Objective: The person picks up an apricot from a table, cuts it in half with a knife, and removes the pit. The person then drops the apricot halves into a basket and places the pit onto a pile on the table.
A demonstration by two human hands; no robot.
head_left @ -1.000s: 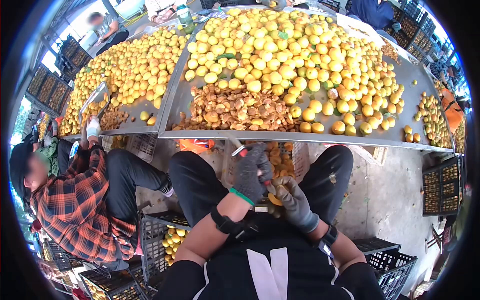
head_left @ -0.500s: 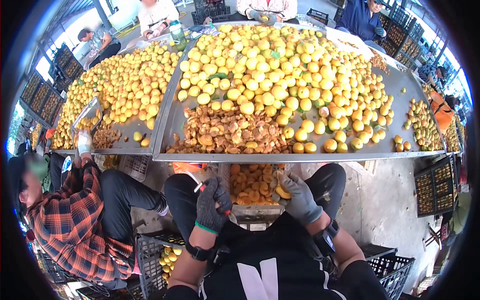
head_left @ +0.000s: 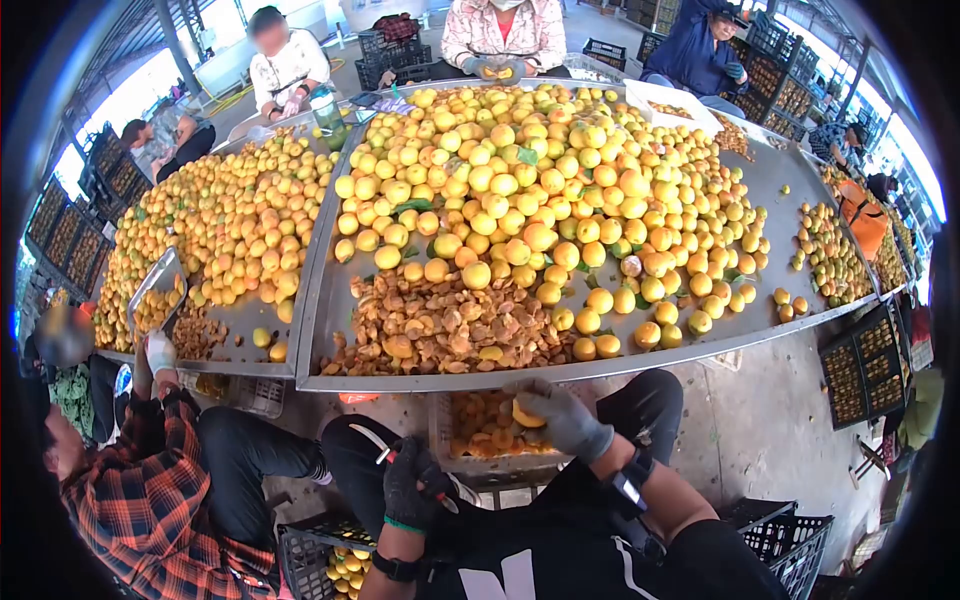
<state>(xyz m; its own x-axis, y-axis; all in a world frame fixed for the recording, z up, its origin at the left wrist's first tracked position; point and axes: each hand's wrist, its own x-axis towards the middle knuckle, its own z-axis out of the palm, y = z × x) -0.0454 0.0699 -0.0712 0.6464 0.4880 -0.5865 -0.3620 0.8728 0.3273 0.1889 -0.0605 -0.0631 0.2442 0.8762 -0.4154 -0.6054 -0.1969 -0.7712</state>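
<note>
My left hand (head_left: 414, 487), in a dark knit glove, is closed around a red-handled tool with a curved metal end (head_left: 373, 436); the grip hides most of its handle. My right hand (head_left: 572, 420), in a grey glove, holds a piece of apricot (head_left: 526, 414) between fingers and thumb. It hovers over a crate (head_left: 441, 430) of halved apricots (head_left: 482, 432) between my knees, below the table edge. On the metal table (head_left: 330, 290) before me lie a heap of whole apricots (head_left: 520, 180) and a brown pile of apricot scraps, apparently with pits (head_left: 450, 322).
At left sits a person in a plaid shirt (head_left: 165, 490), one gloved hand by a metal scoop-like tray (head_left: 158, 290). Several people sit across the tables. Black crates (head_left: 300, 565) flank me, and stacked crates (head_left: 865, 370) stand at right. A bottle (head_left: 326, 112) stands at the far edge.
My right hand has moved left and forward over the crate with the apricot piece. My left hand still grips the tool, lower in view. The camera view has tilted up.
</note>
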